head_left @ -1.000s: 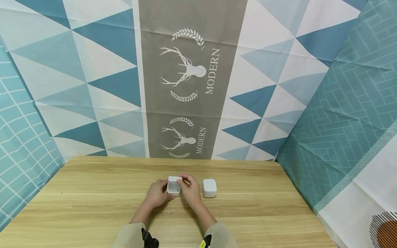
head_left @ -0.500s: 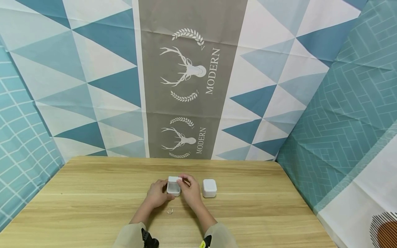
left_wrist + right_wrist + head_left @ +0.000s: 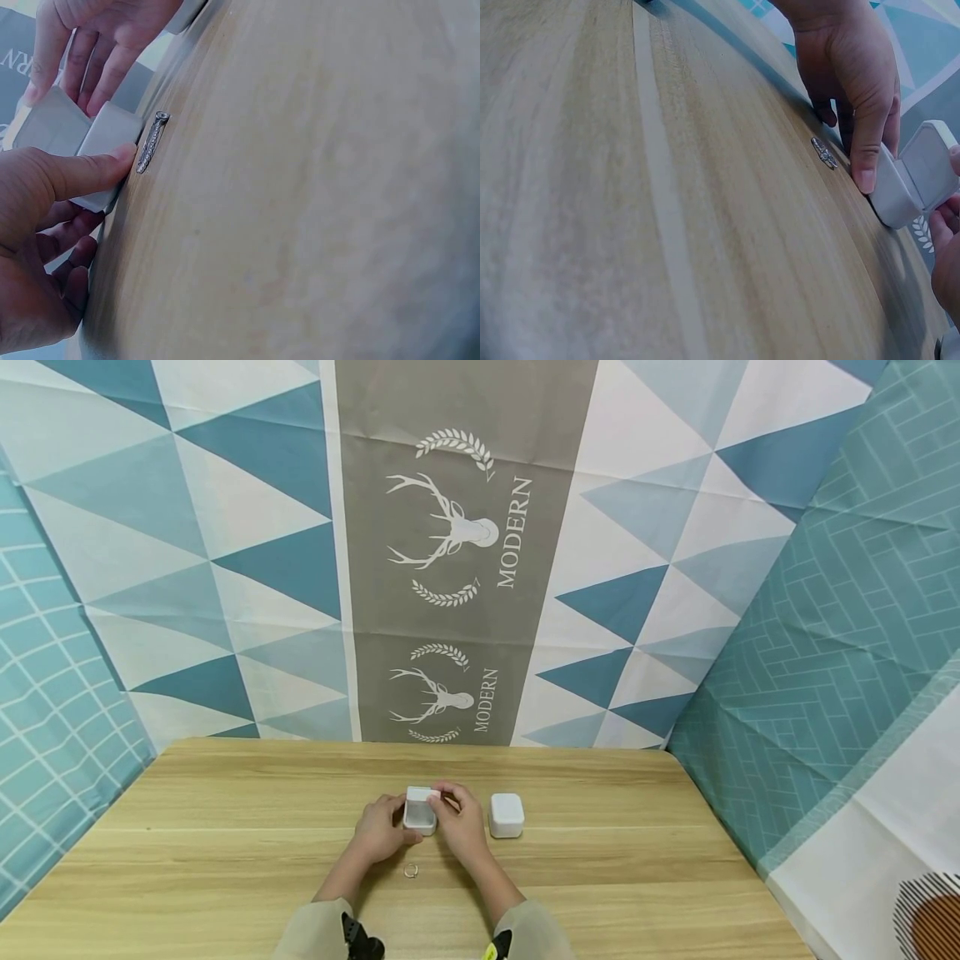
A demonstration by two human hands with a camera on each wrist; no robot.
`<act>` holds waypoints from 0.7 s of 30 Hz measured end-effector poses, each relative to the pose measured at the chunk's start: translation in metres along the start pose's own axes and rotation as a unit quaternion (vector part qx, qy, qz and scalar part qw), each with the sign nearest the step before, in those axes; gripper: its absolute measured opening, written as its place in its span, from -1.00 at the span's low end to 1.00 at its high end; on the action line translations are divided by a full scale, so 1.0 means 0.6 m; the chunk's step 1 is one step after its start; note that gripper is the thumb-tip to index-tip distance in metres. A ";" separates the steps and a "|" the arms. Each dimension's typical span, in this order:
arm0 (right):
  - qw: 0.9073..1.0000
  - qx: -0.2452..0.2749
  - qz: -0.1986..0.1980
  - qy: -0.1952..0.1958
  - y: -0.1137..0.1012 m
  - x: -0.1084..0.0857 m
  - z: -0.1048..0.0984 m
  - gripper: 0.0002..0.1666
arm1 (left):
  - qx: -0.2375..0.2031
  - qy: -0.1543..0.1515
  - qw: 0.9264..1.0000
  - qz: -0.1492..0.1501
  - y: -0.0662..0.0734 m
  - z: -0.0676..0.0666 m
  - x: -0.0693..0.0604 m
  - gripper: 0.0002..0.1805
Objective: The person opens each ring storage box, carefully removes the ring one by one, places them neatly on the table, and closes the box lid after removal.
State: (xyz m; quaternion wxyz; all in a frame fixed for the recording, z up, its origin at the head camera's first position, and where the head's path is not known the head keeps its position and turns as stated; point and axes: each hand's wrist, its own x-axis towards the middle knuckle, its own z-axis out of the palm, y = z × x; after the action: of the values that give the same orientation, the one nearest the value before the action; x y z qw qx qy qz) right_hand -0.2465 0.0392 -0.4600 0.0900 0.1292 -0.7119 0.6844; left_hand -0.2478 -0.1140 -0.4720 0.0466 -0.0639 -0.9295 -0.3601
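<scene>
A small white ring box (image 3: 420,823) stands on the table with its lid (image 3: 931,161) raised. My left hand (image 3: 381,832) grips the base from the left, thumb (image 3: 97,174) along its front and fingers round the far side. On the lid's right edge my right hand (image 3: 460,820) pinches with thumb and fingers. A silvery ring (image 3: 411,870) lies on the wood in front of the box; the left wrist view shows the same ring (image 3: 153,142) edge-on with a studded band. The head view shows a pale box interior, its details too small to tell.
A second white box (image 3: 507,815), its lid down, stands right of my right hand. The wooden table (image 3: 637,860) reaches back to a patterned cloth (image 3: 442,610). Tiled-pattern cloth (image 3: 52,693) hangs at the left side.
</scene>
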 end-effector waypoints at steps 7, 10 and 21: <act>1.000 0.003 0.007 0.002 -0.001 -0.001 0.001 -0.70 | -0.003 -0.003 1.000 -0.003 0.000 0.001 0.000 -0.22; 1.000 0.004 0.007 0.001 -0.001 -0.002 0.001 -0.69 | -0.005 -0.003 1.000 -0.005 0.000 0.001 0.000 -0.22; 1.000 0.004 0.012 -0.003 -0.001 -0.003 0.001 -0.70 | 0.001 -0.003 1.000 0.000 0.001 -0.002 -0.001 -0.21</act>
State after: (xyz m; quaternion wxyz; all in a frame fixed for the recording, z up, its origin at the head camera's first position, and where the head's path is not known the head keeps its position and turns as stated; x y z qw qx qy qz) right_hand -0.2447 0.0390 -0.4600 0.0791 0.1225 -0.7109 0.6880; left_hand -0.2473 -0.1143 -0.4707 0.0441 -0.0653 -0.9300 -0.3590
